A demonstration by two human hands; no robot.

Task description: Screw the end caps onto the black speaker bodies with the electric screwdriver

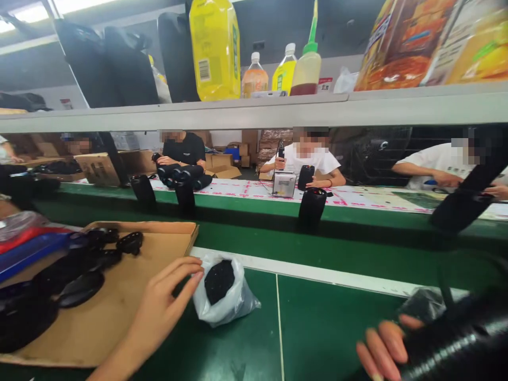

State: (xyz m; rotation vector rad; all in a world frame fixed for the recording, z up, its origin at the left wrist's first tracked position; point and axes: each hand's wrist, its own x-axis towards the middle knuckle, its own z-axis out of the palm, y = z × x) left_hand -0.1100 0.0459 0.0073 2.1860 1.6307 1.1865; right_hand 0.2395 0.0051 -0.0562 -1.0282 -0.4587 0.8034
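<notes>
My left hand point(164, 307) reaches over the green bench, its fingertips pinched at the rim of a small clear plastic bag point(228, 301) full of tiny black parts. My right hand point(383, 346), at the lower right, wraps its fingers round a large black ribbed cylinder point(460, 344) that fills the corner. A crumpled dark plastic bag point(423, 302) lies just beyond that hand.
A flat cardboard tray point(130, 296) at left carries several black oval parts point(81, 288). Black cylinders point(311, 209) stand along the green conveyor point(357, 254). Other people work across the line. A shelf point(254, 111) overhead holds bottles and boxes.
</notes>
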